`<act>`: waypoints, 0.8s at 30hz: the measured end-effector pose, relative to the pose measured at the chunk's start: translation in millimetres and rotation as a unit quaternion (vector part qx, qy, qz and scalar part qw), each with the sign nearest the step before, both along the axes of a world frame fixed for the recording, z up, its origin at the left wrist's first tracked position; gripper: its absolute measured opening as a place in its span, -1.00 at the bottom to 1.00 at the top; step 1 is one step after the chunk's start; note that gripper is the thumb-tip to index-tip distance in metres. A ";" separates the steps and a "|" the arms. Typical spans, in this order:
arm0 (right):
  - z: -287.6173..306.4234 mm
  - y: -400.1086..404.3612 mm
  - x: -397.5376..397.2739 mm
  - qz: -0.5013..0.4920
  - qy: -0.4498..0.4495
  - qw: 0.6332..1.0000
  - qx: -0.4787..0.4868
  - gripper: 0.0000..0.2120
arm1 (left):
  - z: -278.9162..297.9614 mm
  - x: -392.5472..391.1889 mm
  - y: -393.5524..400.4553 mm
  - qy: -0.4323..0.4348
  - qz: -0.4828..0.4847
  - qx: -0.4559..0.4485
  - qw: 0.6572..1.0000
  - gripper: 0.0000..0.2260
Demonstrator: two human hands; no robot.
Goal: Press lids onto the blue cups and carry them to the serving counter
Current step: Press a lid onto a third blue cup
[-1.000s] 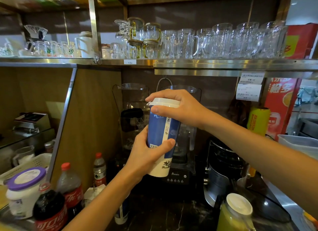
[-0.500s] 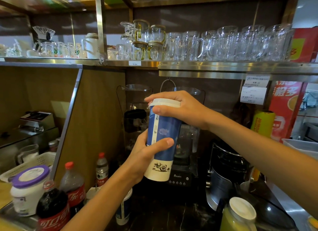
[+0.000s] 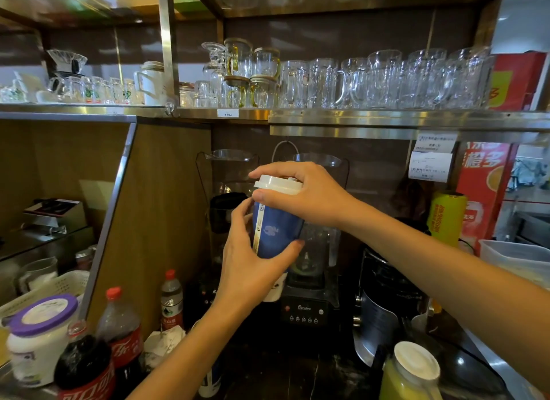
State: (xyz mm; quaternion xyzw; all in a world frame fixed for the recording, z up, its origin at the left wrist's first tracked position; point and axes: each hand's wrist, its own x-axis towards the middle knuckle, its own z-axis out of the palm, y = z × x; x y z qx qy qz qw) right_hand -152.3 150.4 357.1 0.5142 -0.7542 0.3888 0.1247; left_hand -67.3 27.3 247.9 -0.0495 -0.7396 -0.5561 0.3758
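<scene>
A tall blue cup [image 3: 275,233] with a white base is held up in front of the blenders, upright. My left hand [image 3: 250,262] grips its lower body from the left, thumb across the front. A white lid [image 3: 278,184] sits on the cup's rim. My right hand [image 3: 303,191] curls over the lid from the right, fingers on top and thumb under its front edge. A second blue cup [image 3: 211,381] stands on the dark counter below my left forearm, mostly hidden.
Two blenders [image 3: 309,295] stand behind the cup. Cola bottles [image 3: 122,331], a water bottle [image 3: 172,301] and a purple-lidded jar [image 3: 38,337] crowd the left. A yellow jar with a white lid [image 3: 413,370] sits front right. A steel shelf [image 3: 387,119] of glass mugs hangs overhead.
The cup has stayed in the air while my left hand slid its grip and my right hand shifted over the lid; the view moved slightly closer.
</scene>
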 end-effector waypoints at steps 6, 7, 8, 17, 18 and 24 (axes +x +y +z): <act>-3.9 -2.3 1.1 -0.022 0.006 1.000 -0.018 -0.73 | 1.4 -7.9 1.8 0.014 0.030 -0.042 0.999 -0.11; -3.3 -1.0 0.5 -0.024 0.011 1.000 -0.014 -0.72 | 1.2 -9.0 1.3 0.016 0.017 -0.029 0.999 -0.11; -2.0 0.8 0.0 -0.027 0.017 0.999 -0.006 -0.70 | 1.1 -9.6 0.5 0.018 -0.001 -0.015 1.000 -0.11; 0.3 14.0 0.9 -0.029 0.042 0.998 0.021 -0.63 | -1.1 -11.2 -0.7 -0.029 -0.095 0.038 0.994 -0.25; -1.6 13.4 0.7 -0.037 0.047 0.998 0.013 -0.63 | -0.7 -12.4 0.3 -0.024 -0.082 0.024 0.996 -0.21; -4.8 8.6 1.4 -0.069 0.056 0.996 -0.008 -0.61 | 4.4 -15.0 0.7 -0.006 -0.039 0.000 0.999 -0.17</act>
